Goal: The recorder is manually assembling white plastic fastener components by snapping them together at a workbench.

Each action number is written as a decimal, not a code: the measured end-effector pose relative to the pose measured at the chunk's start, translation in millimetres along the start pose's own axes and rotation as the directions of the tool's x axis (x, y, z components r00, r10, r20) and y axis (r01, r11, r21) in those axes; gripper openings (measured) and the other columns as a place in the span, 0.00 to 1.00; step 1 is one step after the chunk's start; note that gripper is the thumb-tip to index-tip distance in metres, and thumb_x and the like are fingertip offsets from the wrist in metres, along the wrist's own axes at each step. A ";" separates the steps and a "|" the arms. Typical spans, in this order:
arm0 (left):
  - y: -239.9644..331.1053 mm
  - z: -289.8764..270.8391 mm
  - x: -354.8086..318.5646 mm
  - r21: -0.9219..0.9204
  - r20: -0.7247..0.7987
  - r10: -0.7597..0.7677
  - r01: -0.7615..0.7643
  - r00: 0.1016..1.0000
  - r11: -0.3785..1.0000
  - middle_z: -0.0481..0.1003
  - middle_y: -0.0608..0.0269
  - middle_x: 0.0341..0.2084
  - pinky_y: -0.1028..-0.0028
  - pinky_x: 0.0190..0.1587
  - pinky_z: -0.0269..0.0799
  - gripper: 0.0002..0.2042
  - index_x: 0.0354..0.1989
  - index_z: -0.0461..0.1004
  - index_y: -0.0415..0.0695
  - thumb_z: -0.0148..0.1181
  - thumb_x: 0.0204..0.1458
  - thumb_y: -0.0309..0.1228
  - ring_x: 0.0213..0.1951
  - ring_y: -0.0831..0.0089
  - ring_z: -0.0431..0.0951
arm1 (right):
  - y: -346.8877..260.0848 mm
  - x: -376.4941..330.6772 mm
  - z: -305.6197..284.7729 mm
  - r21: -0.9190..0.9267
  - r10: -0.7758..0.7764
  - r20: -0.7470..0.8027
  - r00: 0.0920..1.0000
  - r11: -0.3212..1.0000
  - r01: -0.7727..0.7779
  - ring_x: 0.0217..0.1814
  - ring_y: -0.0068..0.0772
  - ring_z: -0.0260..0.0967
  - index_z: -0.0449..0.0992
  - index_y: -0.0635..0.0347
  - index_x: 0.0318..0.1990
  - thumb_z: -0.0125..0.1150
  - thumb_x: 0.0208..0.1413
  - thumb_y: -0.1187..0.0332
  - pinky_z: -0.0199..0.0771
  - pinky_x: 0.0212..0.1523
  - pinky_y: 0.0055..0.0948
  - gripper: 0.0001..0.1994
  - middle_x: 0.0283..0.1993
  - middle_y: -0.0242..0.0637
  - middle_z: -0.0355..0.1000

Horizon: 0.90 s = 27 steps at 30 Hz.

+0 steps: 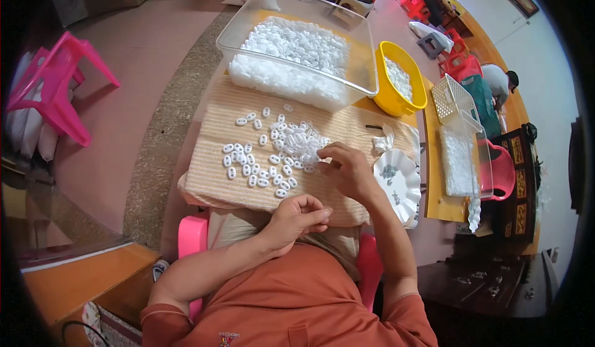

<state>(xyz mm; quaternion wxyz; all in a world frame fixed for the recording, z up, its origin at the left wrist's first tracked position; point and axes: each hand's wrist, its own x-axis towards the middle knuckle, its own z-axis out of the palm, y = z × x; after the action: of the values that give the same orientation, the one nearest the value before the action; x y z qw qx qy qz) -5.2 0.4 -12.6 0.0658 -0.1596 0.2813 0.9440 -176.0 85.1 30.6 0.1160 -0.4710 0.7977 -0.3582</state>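
My left hand [299, 220] is held low over the near edge of the striped cloth [207, 180], thumb and fingers closed together; whatever they pinch is hidden. Bent fingers of my right hand [348, 166] reach the right side of a heap of translucent white ring-like pieces [300, 141]; anything between the fingertips is too small to make out. Left of and below the heap lie many small white oval pieces [255, 180], each with two dark spots. Close to my right wrist stands a scalloped white plate [406, 192] with small dark grey bits [389, 172] in it.
A large clear bin [365, 80] of white pieces stands at the cloth's far side, beside a yellow basin [419, 102] with more. Crumpled white tissue [384, 139] lies above the plate. Right are a white basket [455, 102] and another filled clear bin [486, 167]. Two people sit farther off.
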 end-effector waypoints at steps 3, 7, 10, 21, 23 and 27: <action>-0.6 -0.9 -1.8 0.017 -0.021 0.005 -0.004 1.000 1.000 0.74 0.64 0.31 0.79 0.37 0.77 0.03 0.33 0.71 0.41 0.59 0.53 0.24 0.33 0.78 0.77 | -11.0 4.6 7.6 -0.128 -0.089 0.082 0.993 0.987 0.099 0.31 0.36 0.74 0.78 0.62 0.38 0.65 0.45 0.74 0.73 0.31 0.28 0.10 0.38 0.41 0.74; -0.8 -0.3 -4.0 0.007 -0.019 -0.004 0.004 1.000 1.000 0.74 0.65 0.31 0.79 0.37 0.77 0.04 0.33 0.71 0.41 0.60 0.53 0.24 0.32 0.78 0.76 | -25.7 6.5 16.6 -0.219 -0.192 0.135 0.972 0.951 0.218 0.31 0.41 0.73 0.78 0.57 0.40 0.65 0.46 0.70 0.74 0.30 0.34 0.12 0.38 0.38 0.73; -1.3 0.6 -1.7 0.032 -0.031 -0.004 0.005 1.000 0.999 0.74 0.65 0.31 0.79 0.37 0.77 0.04 0.33 0.71 0.41 0.61 0.52 0.24 0.32 0.78 0.76 | -28.5 10.1 22.8 -0.353 -0.133 0.233 0.963 0.911 0.211 0.31 0.42 0.73 0.78 0.53 0.39 0.63 0.48 0.66 0.74 0.29 0.36 0.10 0.38 0.36 0.72; -3.0 -2.2 0.4 0.041 -0.042 -0.020 0.022 0.999 0.999 0.74 0.64 0.30 0.79 0.36 0.77 0.05 0.33 0.71 0.40 0.62 0.51 0.25 0.32 0.78 0.76 | -23.5 10.4 32.6 -0.451 -0.074 0.258 0.963 0.873 0.187 0.32 0.38 0.73 0.78 0.51 0.35 0.60 0.50 0.64 0.74 0.29 0.35 0.06 0.36 0.33 0.71; -2.8 -2.7 0.3 0.031 -0.040 -0.024 0.025 0.999 0.999 0.74 0.64 0.30 0.79 0.36 0.77 0.05 0.33 0.71 0.40 0.62 0.51 0.25 0.31 0.78 0.76 | -23.9 9.5 31.7 -0.457 -0.065 0.262 0.963 0.870 0.183 0.33 0.38 0.73 0.79 0.51 0.35 0.60 0.49 0.65 0.74 0.30 0.35 0.06 0.36 0.33 0.71; -2.0 -0.8 -0.5 0.032 -0.050 -0.013 0.015 0.999 0.999 0.74 0.64 0.29 0.79 0.35 0.76 0.06 0.33 0.71 0.41 0.62 0.51 0.25 0.30 0.78 0.76 | -23.9 9.7 25.0 -0.386 -0.119 0.275 0.954 0.895 0.223 0.33 0.40 0.73 0.78 0.51 0.37 0.60 0.49 0.65 0.73 0.30 0.37 0.07 0.35 0.34 0.72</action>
<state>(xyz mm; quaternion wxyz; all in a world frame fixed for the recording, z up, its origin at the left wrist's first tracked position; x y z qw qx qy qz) -4.1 1.6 -14.1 0.0680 -0.1838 0.2970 0.9346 -152.2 58.3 30.4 0.0790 -0.5940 0.7899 -0.1300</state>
